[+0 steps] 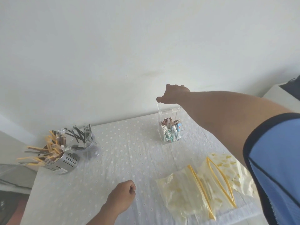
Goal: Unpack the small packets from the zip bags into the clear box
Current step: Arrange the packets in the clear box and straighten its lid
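Overhead, right hand (174,95) at lid (159,108).

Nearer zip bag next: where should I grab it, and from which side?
Take the nearer zip bag by its yellow zip strip, coming from above with the idle left hand. It lies flat, and that stiff strip is probably the easiest part to pinch.
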The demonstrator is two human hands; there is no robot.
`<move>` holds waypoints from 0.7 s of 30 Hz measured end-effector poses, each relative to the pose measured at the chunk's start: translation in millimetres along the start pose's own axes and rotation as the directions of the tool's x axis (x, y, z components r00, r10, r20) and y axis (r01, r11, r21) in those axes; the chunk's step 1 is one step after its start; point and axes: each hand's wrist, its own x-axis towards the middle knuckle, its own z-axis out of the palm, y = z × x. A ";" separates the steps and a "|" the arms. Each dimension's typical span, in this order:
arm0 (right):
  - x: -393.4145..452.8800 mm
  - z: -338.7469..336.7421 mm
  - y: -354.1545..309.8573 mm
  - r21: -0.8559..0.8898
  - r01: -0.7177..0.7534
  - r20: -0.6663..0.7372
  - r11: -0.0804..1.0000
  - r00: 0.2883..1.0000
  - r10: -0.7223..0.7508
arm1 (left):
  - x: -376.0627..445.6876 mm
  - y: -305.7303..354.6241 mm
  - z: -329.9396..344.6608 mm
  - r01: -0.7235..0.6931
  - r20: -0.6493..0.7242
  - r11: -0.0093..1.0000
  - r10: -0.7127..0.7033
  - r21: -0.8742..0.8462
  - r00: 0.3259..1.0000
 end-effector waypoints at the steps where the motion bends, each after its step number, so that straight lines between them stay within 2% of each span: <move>1: -6.6 0.8 1.3 0.001 -0.026 -0.007 1.000 1.000 0.026 | 0.3 -0.4 -0.5 -0.011 0.006 1.000 0.011 0.009 1.000; 12: -57.1 20.7 5.3 -0.017 -0.175 0.099 0.984 0.979 0.176 | 8.2 4.6 -2.4 -0.144 0.024 0.988 0.143 0.055 0.989; 15: -63.0 34.5 5.0 0.044 -0.223 0.105 0.974 0.970 0.218 | 9.8 3.9 -2.0 -0.165 0.027 0.984 0.164 0.060 0.986; 18: -69.5 54.5 8.1 0.121 -0.252 0.069 0.960 0.967 0.245 | 11.6 -0.5 -1.3 -0.173 0.035 0.983 0.171 0.065 0.985; 21: -76.1 80.0 12.7 0.156 -0.236 -0.034 0.959 0.969 0.244 | 12.1 -4.8 -0.1 -0.170 0.044 0.983 0.167 0.071 0.985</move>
